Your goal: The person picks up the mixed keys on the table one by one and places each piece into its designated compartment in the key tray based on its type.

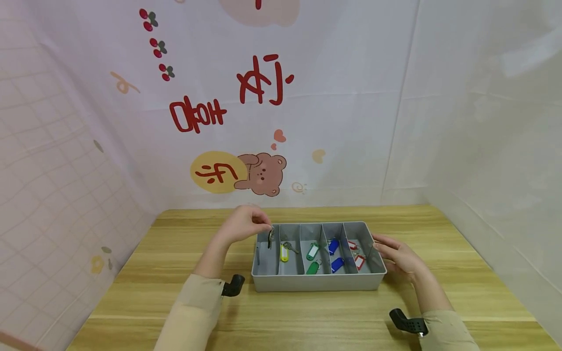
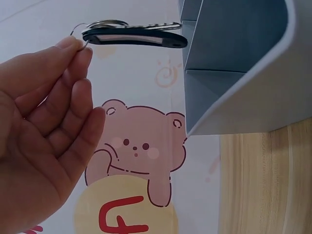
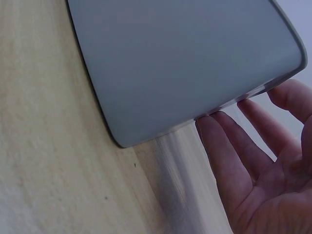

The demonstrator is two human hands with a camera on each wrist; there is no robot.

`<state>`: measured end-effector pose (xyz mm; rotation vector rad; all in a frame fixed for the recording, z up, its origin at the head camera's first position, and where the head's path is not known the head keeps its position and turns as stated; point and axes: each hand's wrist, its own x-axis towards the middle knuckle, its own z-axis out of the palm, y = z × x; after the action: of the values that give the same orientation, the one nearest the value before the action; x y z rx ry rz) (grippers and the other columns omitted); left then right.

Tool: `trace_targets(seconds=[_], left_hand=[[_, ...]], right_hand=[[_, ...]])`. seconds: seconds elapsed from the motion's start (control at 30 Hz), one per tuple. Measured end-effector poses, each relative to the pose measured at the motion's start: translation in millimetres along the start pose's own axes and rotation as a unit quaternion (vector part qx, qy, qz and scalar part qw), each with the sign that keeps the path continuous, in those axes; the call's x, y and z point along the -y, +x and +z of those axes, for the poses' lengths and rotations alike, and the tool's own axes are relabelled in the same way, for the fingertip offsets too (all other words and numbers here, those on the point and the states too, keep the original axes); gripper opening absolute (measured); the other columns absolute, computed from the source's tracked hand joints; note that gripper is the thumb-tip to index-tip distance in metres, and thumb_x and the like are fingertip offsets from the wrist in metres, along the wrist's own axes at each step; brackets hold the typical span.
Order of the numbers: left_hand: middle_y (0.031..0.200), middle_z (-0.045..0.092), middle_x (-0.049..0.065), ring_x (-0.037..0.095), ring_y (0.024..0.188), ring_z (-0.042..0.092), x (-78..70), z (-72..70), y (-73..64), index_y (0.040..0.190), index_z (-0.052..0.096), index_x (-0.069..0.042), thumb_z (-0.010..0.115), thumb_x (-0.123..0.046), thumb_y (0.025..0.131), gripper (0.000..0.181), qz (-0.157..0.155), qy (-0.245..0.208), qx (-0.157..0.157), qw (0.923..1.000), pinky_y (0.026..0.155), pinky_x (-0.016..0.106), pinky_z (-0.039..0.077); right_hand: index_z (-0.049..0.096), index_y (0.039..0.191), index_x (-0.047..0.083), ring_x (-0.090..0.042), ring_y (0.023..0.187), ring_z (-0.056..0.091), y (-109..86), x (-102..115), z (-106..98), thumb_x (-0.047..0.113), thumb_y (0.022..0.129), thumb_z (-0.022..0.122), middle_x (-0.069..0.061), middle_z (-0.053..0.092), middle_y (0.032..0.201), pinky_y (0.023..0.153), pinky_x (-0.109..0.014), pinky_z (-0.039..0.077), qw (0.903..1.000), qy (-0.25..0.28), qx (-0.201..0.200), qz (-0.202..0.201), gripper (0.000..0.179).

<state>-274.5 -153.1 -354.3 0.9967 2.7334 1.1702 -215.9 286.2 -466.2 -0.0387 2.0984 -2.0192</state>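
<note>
My left hand (image 1: 246, 225) pinches a metal ring between thumb and forefinger. From that ring hang a black key tag (image 2: 139, 38) with a pale label and a silver key (image 2: 158, 26), above the leftmost compartment of a grey divided box (image 1: 318, 283). A yellow tag (image 1: 284, 253) with a key lies one compartment over. Further right come green tags (image 1: 312, 252), blue tags (image 1: 337, 264) and red tags (image 1: 359, 262), each colour in its own compartment. Fingertips of my right hand (image 1: 401, 258) touch the box's right end wall, fingers fairly straight.
The box stands on a wooden table (image 1: 298, 317). Behind the table hangs a white printed cloth (image 1: 342, 122) with a bear and red lettering. Black wrist cameras sit on the left sleeve (image 1: 193, 302) and the right sleeve (image 1: 445, 331).
</note>
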Motion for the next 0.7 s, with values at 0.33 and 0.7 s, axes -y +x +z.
trace_targets(seconds=[0.33,0.7], left_hand=[[0.080,0.069,-0.004,0.012,0.074,0.059,4.5,-1.9,5.9,0.080,0.076,-0.009,0.077,-0.007,0.086,0.006,-0.018,-0.001,0.048,0.9987,0.068,0.031,0.050],[0.081,0.066,-0.003,0.014,0.082,0.058,15.4,-4.0,11.8,0.081,0.077,-0.009,0.076,-0.007,0.086,0.006,-0.041,-0.006,0.093,0.9948,0.073,0.032,0.051]], right_hand=[[0.024,0.152,-0.008,-0.015,0.105,0.064,-0.4,0,0,0.019,0.104,0.054,-0.006,0.059,0.130,0.087,-0.038,0.055,1.0000,0.003,0.004,-0.002,0.064],[0.023,0.153,-0.007,-0.014,0.106,0.064,-0.6,1,0,0.019,0.104,0.054,-0.008,0.058,0.131,0.088,-0.039,0.054,1.0000,-0.001,0.004,-0.003,0.064]])
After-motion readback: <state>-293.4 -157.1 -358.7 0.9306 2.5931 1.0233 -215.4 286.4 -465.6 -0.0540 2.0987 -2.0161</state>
